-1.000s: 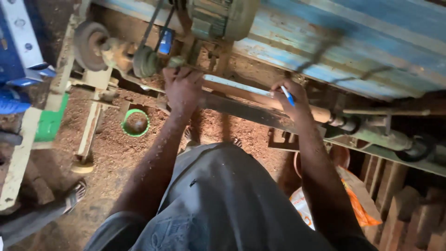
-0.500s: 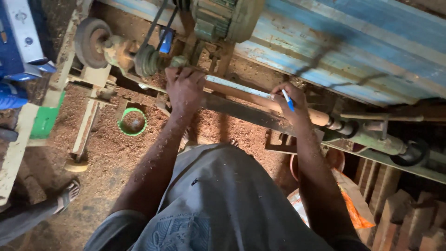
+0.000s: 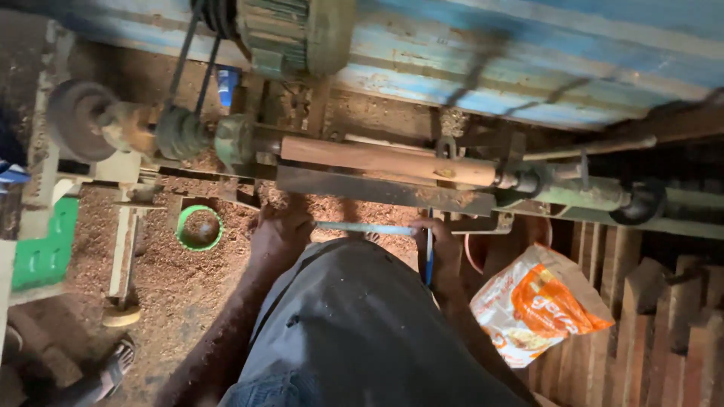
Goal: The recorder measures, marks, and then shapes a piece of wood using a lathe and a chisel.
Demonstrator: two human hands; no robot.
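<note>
Holding a thin pale blue strip (image 3: 363, 227) level between them, both hands sit just below the lathe's flat metal tool rest (image 3: 377, 191). The left hand (image 3: 280, 230) is closed on the strip's left end; the right hand (image 3: 440, 240) pinches its right end and also grips a blue pen (image 3: 429, 256) that points downward. Above the rest, a round wooden workpiece (image 3: 388, 161) lies horizontally between the lathe's centres, apart from the strip. Further left are the belt pulley (image 3: 181, 133) and a large grey disc (image 3: 75, 130); the green motor (image 3: 298, 34) sits above. A green-rimmed tin (image 3: 200, 228) stands on the sawdust-covered floor (image 3: 181, 286), and an orange bag (image 3: 537, 301) lies to the right.
</note>
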